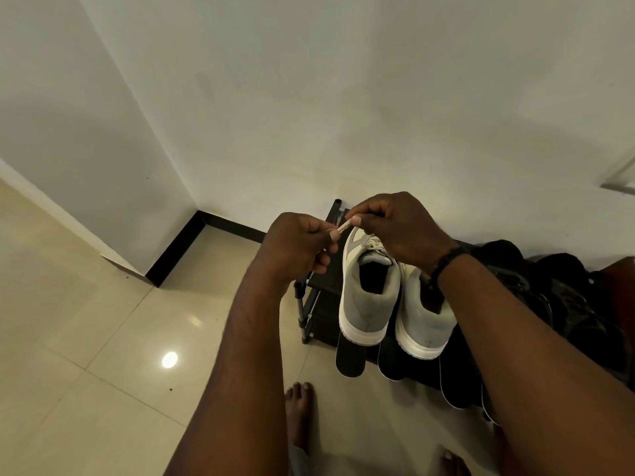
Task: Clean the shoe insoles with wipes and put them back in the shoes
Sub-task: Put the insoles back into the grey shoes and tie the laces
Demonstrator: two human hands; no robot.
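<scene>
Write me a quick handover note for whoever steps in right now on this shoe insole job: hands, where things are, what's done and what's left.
Left hand and right hand: both pinch a small pale strip between their fingertips, above the shoes; what the strip is cannot be told.
Two grey-and-white shoes stand side by side on the top of a dark shoe rack, heels toward the person.
Dark insoles lie below the shoe heels, out of the shoes.
Done: insoles are out. Whether they have been wiped cannot be told.
Left: wipe them if needed, then put them back in the shoes.
</scene>
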